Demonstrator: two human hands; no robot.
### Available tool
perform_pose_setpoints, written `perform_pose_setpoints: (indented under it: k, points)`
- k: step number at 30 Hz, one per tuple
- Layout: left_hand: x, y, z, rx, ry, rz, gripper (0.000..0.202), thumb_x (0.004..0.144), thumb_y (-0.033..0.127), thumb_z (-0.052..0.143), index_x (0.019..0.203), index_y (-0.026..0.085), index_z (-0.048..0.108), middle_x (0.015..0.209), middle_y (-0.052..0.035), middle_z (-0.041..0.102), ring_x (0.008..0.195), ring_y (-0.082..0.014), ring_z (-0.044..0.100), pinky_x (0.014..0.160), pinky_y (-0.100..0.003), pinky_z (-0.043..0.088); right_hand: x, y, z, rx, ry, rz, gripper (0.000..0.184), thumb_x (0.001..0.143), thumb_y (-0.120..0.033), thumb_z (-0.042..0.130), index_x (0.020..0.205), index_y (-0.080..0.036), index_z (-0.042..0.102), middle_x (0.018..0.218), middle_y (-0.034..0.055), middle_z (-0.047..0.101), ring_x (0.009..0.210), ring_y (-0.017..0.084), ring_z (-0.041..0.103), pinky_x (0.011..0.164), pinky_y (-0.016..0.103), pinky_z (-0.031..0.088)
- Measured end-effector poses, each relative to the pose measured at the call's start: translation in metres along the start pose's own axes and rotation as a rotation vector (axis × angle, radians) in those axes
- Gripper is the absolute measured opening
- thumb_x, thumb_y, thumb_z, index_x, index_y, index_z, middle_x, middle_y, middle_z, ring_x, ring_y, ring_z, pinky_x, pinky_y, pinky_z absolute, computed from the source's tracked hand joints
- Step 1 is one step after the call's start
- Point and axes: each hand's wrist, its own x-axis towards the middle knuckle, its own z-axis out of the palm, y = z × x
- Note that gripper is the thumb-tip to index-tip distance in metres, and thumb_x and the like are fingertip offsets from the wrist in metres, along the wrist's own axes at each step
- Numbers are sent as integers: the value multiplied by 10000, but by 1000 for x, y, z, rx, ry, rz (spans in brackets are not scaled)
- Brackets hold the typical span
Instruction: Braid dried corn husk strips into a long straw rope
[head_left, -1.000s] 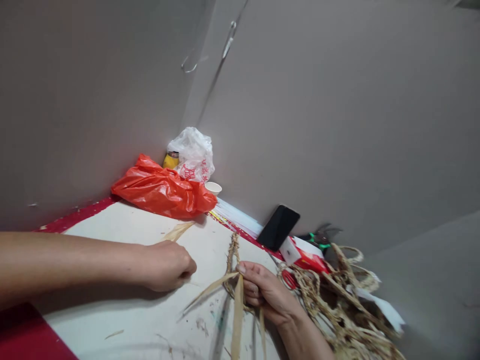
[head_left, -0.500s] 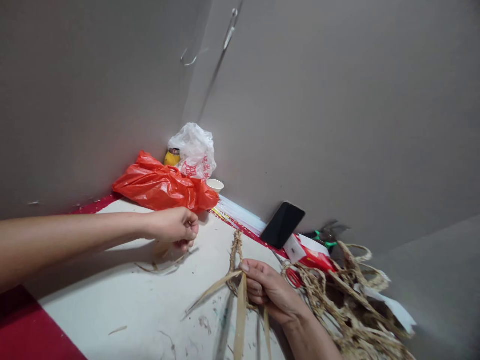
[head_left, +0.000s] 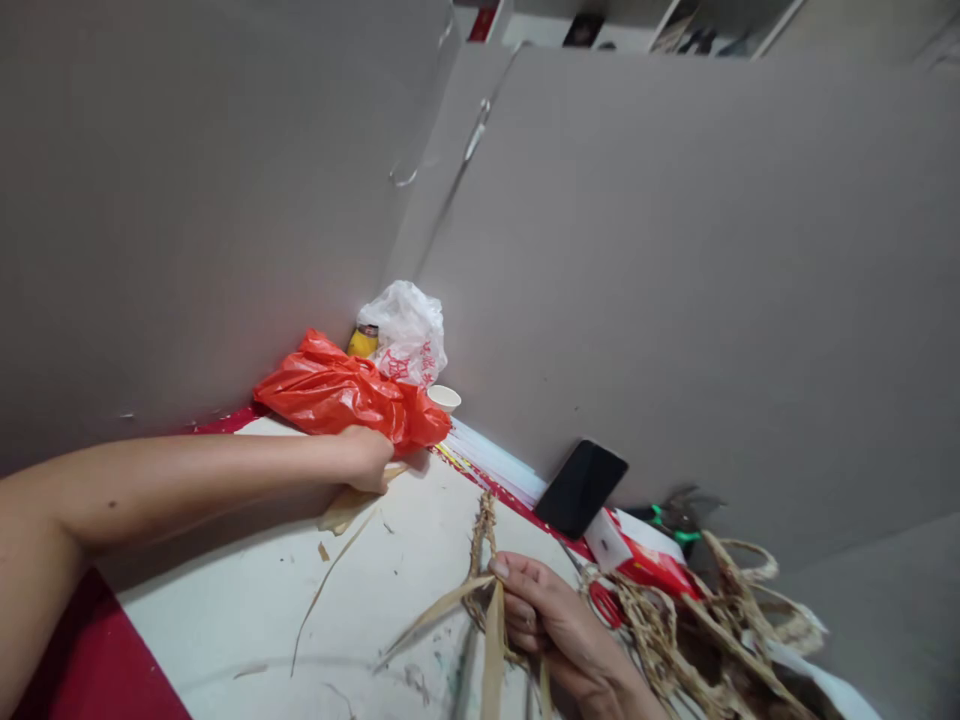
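Note:
My right hand (head_left: 551,615) is closed, thumb and fingers pinching a braided cord (head_left: 484,535) of dry plant fibre. Flat pale strips (head_left: 493,650) fan out from the pinch point towards me and to the left. At the left, my left hand (head_left: 367,460) is curled closed by the red plastic bag, on a few dried leaf strips (head_left: 345,512). Its fingertips are mostly hidden behind the back of the hand. A long thin strand (head_left: 319,590) trails from there across the white tabletop (head_left: 232,610).
Behind my left hand lie a red plastic bag (head_left: 337,385), a white bag (head_left: 409,330), a yellow jar (head_left: 363,342) and a cup (head_left: 445,398). A phone (head_left: 581,488) leans by the wall, near a red box (head_left: 649,555), pliers (head_left: 682,525), red-handled scissors (head_left: 604,605) and tangled braided cord (head_left: 705,650).
The view has tilted up, showing shelves above the partition. My left hand has moved down onto the leaf strips, and the thin strand now stretches towards me. The right hand keeps its pinch.

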Motion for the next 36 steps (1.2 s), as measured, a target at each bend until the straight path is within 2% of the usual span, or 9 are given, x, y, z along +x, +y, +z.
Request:
perform_pose_setpoints:
  k: [3,5,8,12,21,28,31,33,36]
  points:
    - [2,11,-1,-113,-36,97,67,608,222,612,624,159,596,640,-18,574,676,-163,543,599,-234,382,1,0,-2,-14,-23,-27,403,735,-392,706,614,-178,387,433,-113,300,350,-1,115,352,159,75]
    - [1,24,-7,-205,-98,178,119,688,266,562,704,169,630,658,3,590,640,-125,545,581,-210,399,1,1,-3,-20,-32,-44,388,746,-376,699,620,-177,391,435,-112,306,351,-1,114,352,157,74]
    - [-2,47,-11,-536,-219,243,241,755,355,518,808,154,640,685,6,591,591,-92,538,557,-204,428,1,1,-2,-19,-28,-63,373,733,-361,711,631,-178,403,429,-116,309,348,0,116,348,155,65]
    - [-3,68,1,-972,-387,220,287,639,389,644,770,138,595,622,22,563,530,-78,515,532,-213,415,1,-2,0,-17,20,-92,388,683,-368,746,632,-175,413,416,-124,302,356,1,118,350,152,60]
    - [10,66,37,-1135,-439,76,285,487,193,662,747,163,550,631,23,609,565,-112,542,498,-200,360,1,-5,-4,3,66,-80,355,641,-330,778,657,-165,464,403,-120,339,348,2,147,352,153,53]
    - [14,60,61,-1145,-335,102,281,500,262,715,700,150,551,581,47,557,513,-84,472,509,-198,340,2,-6,-4,8,75,-78,331,655,-323,771,667,-155,486,402,-123,320,356,1,136,353,150,49]
    - [14,56,63,-937,-256,199,245,600,298,657,784,145,608,687,11,611,579,-110,522,544,-209,371,1,-6,-4,5,72,-70,331,661,-328,766,665,-158,482,403,-123,315,358,2,136,355,150,53]
    - [13,54,58,-677,-136,208,322,614,261,639,915,149,633,820,-23,645,651,-136,561,585,-222,394,1,-6,-4,-7,74,-66,335,660,-332,766,660,-158,480,403,-120,320,358,3,142,355,153,55]
    - [8,56,47,-406,183,196,420,645,201,607,1063,167,601,962,-55,644,737,-156,581,676,-245,415,1,-6,-3,-25,83,-62,341,657,-348,766,655,-156,484,402,-118,326,356,3,147,356,157,56]
